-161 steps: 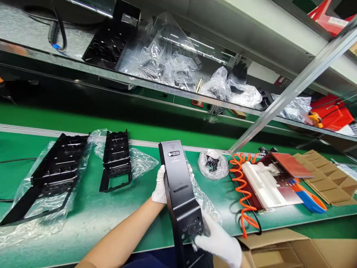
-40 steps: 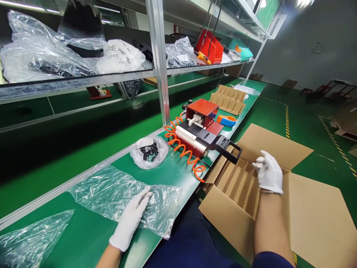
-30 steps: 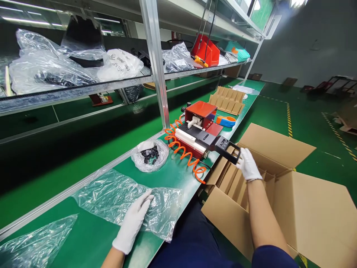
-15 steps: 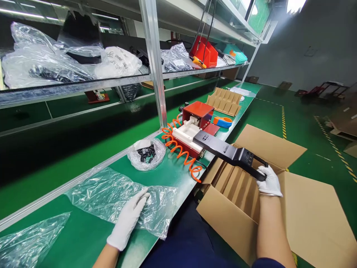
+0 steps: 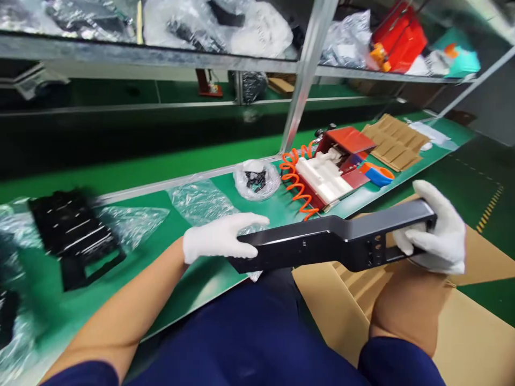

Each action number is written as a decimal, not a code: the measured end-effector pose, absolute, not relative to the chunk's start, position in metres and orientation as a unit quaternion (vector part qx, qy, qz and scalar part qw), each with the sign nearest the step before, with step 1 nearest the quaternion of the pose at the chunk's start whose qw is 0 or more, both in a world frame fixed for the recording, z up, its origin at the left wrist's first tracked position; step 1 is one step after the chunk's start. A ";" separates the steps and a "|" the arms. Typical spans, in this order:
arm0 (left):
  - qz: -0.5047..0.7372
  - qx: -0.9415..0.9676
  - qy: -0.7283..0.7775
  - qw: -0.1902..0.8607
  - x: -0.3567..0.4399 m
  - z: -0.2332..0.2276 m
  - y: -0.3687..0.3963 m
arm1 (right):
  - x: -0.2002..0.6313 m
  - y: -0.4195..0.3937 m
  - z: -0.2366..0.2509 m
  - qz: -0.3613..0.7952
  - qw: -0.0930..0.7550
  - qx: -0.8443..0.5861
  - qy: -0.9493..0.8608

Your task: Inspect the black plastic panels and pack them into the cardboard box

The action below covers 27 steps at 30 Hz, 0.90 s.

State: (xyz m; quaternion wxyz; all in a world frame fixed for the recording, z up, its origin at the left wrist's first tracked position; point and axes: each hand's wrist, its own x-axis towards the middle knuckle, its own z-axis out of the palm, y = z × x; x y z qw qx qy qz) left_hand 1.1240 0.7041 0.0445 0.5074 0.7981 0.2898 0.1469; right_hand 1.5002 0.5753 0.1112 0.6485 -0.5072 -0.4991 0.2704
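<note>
White gloves cover the left hand (image 5: 219,244) and right hand (image 5: 436,230), gripping a matte black panel (image 5: 330,244); at 12 o'clock an orange coiled hose (image 5: 295,179) on the green bench (image 5: 193,279), brown carton (image 5: 462,332) at 5 o'clock

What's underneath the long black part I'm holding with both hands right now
Under the long black part, held by the left hand and right hand, you can see the open cardboard box and a clear plastic bag. The box's inside is mostly hidden.
</note>
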 end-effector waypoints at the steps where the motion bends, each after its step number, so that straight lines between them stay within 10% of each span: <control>1: 0.112 0.787 0.257 0.550 1.126 0.043 0.702 | 1.491 0.594 0.117 0.286 0.627 -0.499 -0.526; 7: 0.325 0.627 0.320 0.631 1.121 0.011 0.684 | 1.405 0.663 0.090 0.190 0.609 -0.500 -0.585; 14: 0.637 0.412 0.387 0.524 1.121 0.010 0.671 | 1.261 0.639 -0.019 0.373 0.435 -0.506 -0.645; 22: 0.679 0.375 0.408 0.482 1.122 0.015 0.661 | 1.242 0.648 -0.019 0.304 0.480 -0.507 -0.648; 27: 0.656 0.439 0.360 0.497 1.116 0.022 0.676 | 1.254 0.652 -0.001 0.464 0.539 -0.424 -0.561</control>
